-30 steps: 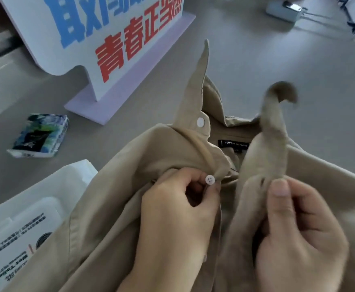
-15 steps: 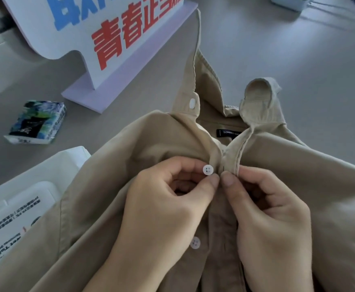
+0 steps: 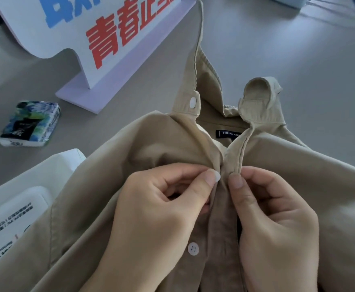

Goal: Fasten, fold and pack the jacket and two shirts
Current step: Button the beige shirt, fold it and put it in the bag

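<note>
A beige button-up shirt (image 3: 155,144) lies on the grey table with its collar standing up and a dark neck label (image 3: 228,133) showing. My left hand (image 3: 157,209) pinches the left placket just below the collar, and its thumb covers the button there. My right hand (image 3: 271,216) pinches the right placket edge beside it, thumbs almost touching. A white collar button (image 3: 193,100) sits higher up, and a fastened white button (image 3: 193,248) shows lower on the placket.
A white sign with blue and red characters (image 3: 109,32) stands at the back left. A small patterned tissue pack (image 3: 30,124) lies left of the shirt. A white printed package (image 3: 14,209) sits at the lower left, partly under the shirt.
My right hand brought the right placket across to meet the left one. The button that my left thumb and finger held in plain sight is now hidden under the thumb. The view shifted slightly closer.
</note>
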`<action>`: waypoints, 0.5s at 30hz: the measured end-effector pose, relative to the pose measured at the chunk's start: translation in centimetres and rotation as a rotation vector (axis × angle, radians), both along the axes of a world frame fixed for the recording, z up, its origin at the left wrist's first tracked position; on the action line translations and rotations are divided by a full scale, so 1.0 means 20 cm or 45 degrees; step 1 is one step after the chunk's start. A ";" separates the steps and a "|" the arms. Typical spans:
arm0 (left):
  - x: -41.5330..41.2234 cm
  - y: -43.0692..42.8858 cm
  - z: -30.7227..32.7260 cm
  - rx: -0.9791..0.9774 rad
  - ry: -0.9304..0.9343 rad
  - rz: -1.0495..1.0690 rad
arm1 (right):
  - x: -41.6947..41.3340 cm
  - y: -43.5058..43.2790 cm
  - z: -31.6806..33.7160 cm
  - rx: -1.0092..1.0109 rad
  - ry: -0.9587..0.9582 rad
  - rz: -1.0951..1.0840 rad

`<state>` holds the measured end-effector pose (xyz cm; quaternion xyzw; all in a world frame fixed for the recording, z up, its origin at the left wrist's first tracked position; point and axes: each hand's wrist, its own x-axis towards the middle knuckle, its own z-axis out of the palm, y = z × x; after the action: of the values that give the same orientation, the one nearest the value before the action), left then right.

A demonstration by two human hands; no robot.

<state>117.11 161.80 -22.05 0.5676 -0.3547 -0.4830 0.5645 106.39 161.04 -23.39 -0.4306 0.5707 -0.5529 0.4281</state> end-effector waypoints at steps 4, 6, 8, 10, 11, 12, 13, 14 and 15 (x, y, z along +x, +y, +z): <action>-0.01 0.00 0.00 0.026 -0.052 0.005 | -0.01 0.00 -0.01 0.051 -0.121 0.092; -0.01 0.00 0.00 0.040 -0.060 0.015 | -0.02 0.00 -0.02 0.072 -0.192 0.181; -0.01 0.00 0.01 0.051 -0.064 0.024 | -0.02 0.00 -0.03 0.095 -0.268 0.219; -0.02 0.00 0.01 0.055 -0.063 0.023 | -0.02 0.00 -0.03 0.134 -0.318 0.203; -0.02 0.00 0.01 0.053 -0.074 0.022 | -0.02 0.00 -0.02 0.149 -0.338 0.197; -0.02 0.00 0.00 0.050 -0.093 0.015 | -0.02 -0.01 -0.01 0.149 -0.314 0.185; -0.02 0.00 0.00 0.051 -0.113 0.006 | -0.02 -0.01 0.00 0.128 -0.243 0.172; -0.02 0.00 -0.01 0.050 -0.136 -0.002 | -0.02 -0.01 -0.01 0.101 -0.186 0.167; -0.02 0.01 -0.02 0.051 -0.152 -0.004 | -0.02 0.00 0.00 0.077 -0.161 0.166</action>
<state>116.79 161.93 -22.43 0.6060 -0.3788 -0.4564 0.5300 106.06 161.00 -23.48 -0.4180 0.5298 -0.5324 0.5110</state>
